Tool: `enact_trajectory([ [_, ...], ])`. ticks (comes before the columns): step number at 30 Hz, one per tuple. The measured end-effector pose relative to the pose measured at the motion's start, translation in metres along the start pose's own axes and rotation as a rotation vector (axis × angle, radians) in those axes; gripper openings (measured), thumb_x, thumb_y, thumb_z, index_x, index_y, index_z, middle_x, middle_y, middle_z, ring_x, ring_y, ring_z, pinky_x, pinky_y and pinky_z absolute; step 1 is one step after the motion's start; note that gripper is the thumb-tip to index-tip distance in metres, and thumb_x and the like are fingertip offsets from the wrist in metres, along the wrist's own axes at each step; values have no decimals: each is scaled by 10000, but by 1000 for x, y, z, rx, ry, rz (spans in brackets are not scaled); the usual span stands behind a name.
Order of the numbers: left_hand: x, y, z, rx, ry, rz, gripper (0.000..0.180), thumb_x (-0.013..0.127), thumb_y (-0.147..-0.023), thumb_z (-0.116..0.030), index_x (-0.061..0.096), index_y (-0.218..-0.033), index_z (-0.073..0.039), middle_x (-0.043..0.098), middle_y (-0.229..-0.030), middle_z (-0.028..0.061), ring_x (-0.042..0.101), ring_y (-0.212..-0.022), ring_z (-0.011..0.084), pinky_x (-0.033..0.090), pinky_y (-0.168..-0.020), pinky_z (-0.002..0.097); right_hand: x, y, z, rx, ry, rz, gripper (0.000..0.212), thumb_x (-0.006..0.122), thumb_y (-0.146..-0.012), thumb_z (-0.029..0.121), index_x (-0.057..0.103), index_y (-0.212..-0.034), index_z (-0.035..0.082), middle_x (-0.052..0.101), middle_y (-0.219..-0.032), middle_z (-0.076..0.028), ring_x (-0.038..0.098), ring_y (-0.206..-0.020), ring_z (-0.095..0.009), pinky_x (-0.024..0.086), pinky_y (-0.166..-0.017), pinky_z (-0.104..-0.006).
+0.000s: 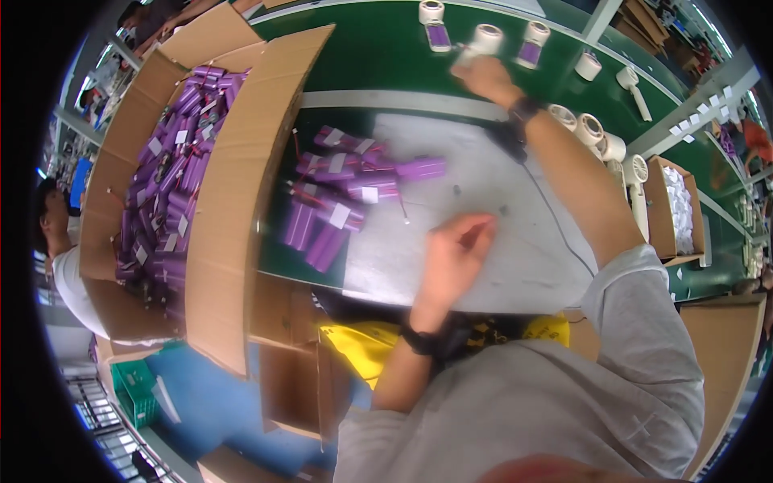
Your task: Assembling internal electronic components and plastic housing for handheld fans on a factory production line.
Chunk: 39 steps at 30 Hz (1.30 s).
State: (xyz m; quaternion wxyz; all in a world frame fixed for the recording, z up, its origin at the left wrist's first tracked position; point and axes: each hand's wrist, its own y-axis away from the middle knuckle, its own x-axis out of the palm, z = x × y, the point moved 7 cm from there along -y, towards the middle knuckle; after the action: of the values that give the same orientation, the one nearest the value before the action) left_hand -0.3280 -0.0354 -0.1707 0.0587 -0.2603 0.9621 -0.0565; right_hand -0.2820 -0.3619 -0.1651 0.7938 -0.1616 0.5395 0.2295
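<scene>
My right hand (488, 79) stretches to the far side of the bench, its fingers closed at the handle of a white handheld fan (487, 38). The hand is slightly blurred. My left hand (457, 259) hovers over the grey mat (483, 169) with its fingers curled in and nothing visible in them. To its left lies a loose pile of purple battery packs (354, 183) with thin wires and white labels. On either side of the held fan, two other fans (437, 34) (531, 42) have purple packs showing in their handles.
A tall cardboard box (225, 201) full of purple packs stands at the left. More white fans (592, 129) line the right side beside a small box of white pieces (676, 205). A dark cable (555, 209) crosses the mat. Another person (68, 274) is at far left.
</scene>
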Motion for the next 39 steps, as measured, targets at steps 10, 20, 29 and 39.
enact_trajectory([
  [10, -13, 1, 7, 13, 33, -134, 332, 638, -906, -34, 570, -1231, -33, 670, -827, 35, 612, -719, 77, 496, -671, 209, -7, -9, -31, -261, 140, -25, 360, 644, -842, 278, 684, -1048, -14, 662, -1098, -256, 648, -1024, -398, 530, -899, -430],
  [20, -16, -6, 12, 0, 332, -282, 682, 611, -886, -17, 281, -1479, -89, 519, -1310, 129, 621, -958, 147, 501, -853, 285, 1, -30, -90, -145, 179, -348, 270, 638, -829, 299, 736, -861, 50, 691, -858, -184, 677, -813, -366, 548, -742, -425],
  [29, -34, 6, 17, 12, 404, -347, 668, 594, -933, -63, 223, -1486, -21, 313, -1455, 183, 587, -1098, 227, 534, -852, 336, -79, 132, 6, -136, -69, 209, 323, 676, -773, 301, 704, -775, -21, 679, -708, -192, 673, -654, -301, 535, -649, -376],
  [39, -29, 4, 3, 40, 439, -370, 729, 568, -929, -14, 140, -1520, -31, 165, -1575, 116, 479, -1262, 260, 500, -930, 357, -58, 286, 11, -621, 28, 391, 117, 639, -826, 117, 649, -778, 10, 577, -608, -127, 570, -585, -251, 461, -661, -359],
])
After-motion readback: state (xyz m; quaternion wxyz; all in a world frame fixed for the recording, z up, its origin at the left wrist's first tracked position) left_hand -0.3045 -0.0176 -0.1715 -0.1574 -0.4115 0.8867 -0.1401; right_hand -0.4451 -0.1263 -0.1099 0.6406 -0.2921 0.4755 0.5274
